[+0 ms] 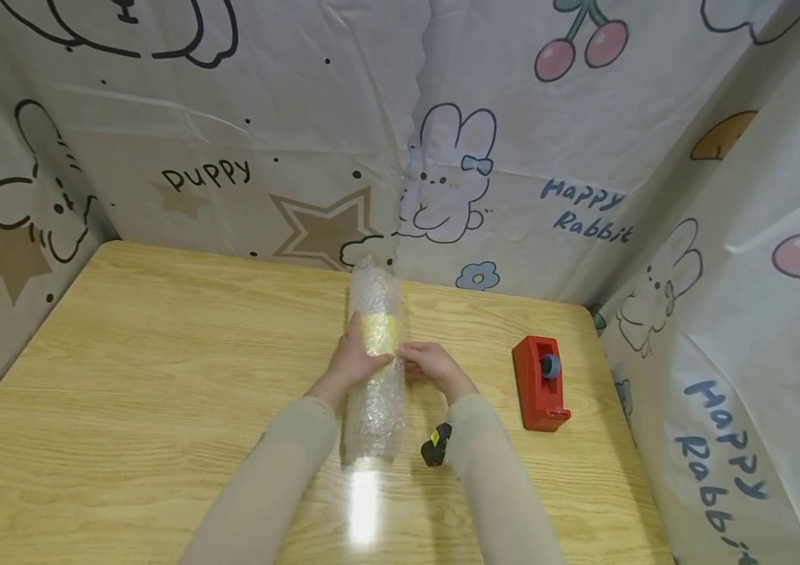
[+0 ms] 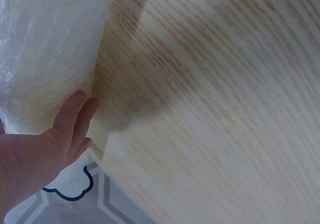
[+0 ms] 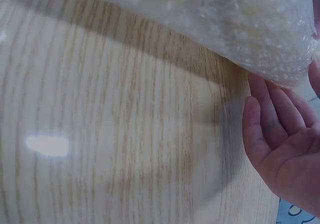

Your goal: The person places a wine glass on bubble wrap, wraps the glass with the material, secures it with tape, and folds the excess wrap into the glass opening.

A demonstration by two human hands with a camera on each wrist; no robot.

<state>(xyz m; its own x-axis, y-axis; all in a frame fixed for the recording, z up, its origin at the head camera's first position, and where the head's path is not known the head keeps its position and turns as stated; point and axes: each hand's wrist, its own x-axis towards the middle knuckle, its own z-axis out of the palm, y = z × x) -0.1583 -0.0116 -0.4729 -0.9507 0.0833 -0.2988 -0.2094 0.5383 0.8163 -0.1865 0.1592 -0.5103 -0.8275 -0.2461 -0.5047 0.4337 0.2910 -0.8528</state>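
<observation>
A long bubble-wrapped bundle (image 1: 377, 416) lies lengthwise on the table, with a yellow patch (image 1: 380, 326) showing through its upper half. My left hand (image 1: 353, 361) holds its left side, the thumb lying across the top. In the left wrist view, the fingers (image 2: 75, 116) rest along the side of the bubble wrap. From the right, my right hand (image 1: 435, 365) pinches the bundle's edge near the yellow patch. The right wrist view shows those fingers (image 3: 272, 106) at the lower edge of the wrap; the thumb is mostly cut off at the frame's edge.
A red tape dispenser (image 1: 537, 392) with a blue core stands at the right of the table. Beside the right sleeve lies a small black object with a yellow patch (image 1: 435, 446). Printed cloth (image 1: 301, 102) hangs around the wooden table (image 1: 159, 377) at the back and sides.
</observation>
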